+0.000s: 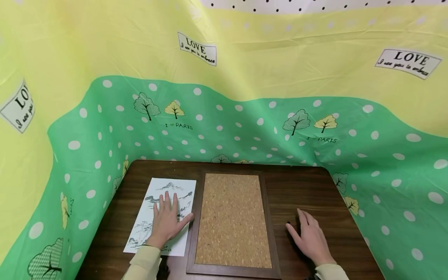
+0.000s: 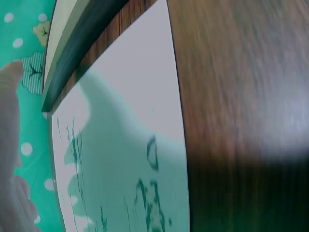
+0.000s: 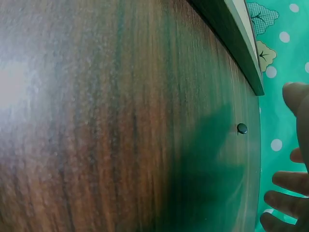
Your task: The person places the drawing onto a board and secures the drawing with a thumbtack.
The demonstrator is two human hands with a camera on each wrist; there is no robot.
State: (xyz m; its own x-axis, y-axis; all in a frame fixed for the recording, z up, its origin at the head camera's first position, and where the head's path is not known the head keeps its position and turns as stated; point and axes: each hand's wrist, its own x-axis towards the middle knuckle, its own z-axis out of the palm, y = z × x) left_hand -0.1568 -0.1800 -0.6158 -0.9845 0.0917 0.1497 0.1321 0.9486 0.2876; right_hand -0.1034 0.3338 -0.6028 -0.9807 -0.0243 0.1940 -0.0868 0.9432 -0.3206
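A white sheet of paper (image 1: pixel 140 233) printed with an ink landscape of mountains lies left of a cork board (image 1: pixel 232 221). Over the sheet my left hand (image 1: pixel 166 221) is spread, fingers straight and thumb reaching toward the board's frame; its shadow falls on the paper (image 2: pixel 125 58) in the left wrist view. To the right of the board, my right hand (image 1: pixel 312 239) hovers near the tabletop with fingers extended, holding nothing. A small black round-headed pin (image 3: pixel 242 128) sits on the table, just by the right thumb tip in the head view.
The dark wood-grain table (image 1: pixel 297 186) carries everything. The cork board's raised brown frame (image 1: pixel 272 233) stands between the two hands. A green and yellow printed curtain (image 1: pixel 241 128) hangs behind the table and along both sides.
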